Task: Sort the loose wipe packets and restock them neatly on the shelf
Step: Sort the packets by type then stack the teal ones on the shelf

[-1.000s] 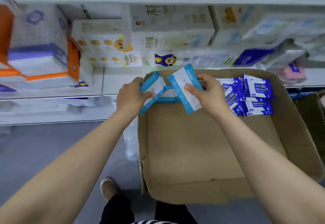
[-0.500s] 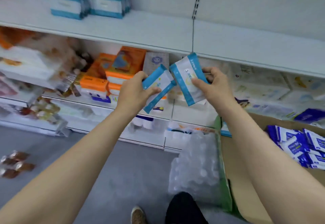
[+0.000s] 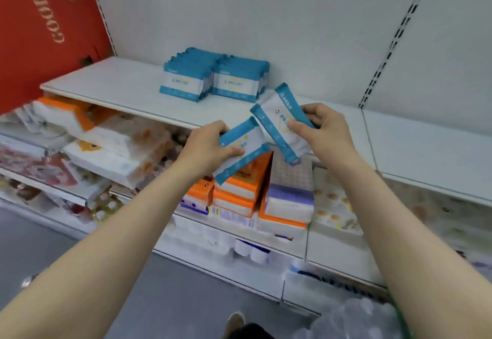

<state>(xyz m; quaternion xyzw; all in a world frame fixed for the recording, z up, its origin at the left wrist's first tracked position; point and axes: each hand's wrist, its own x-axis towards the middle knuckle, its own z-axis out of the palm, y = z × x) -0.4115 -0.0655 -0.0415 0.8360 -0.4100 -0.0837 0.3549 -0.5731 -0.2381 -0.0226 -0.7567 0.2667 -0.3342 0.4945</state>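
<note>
Hands [image 3: 206,144] [image 3: 328,128] each grip a packet [image 3: 243,146] [image 3: 279,120] (long axes tilted, converging upward).

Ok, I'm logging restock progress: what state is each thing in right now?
Left hand: grips one packet.
Left packet: held in the air, tilted.
Right hand: grips another packet.
Right packet: held in the air, tilted.
Two shelved stacks: upright, side by side.
Top shelf: mostly bare.
</note>
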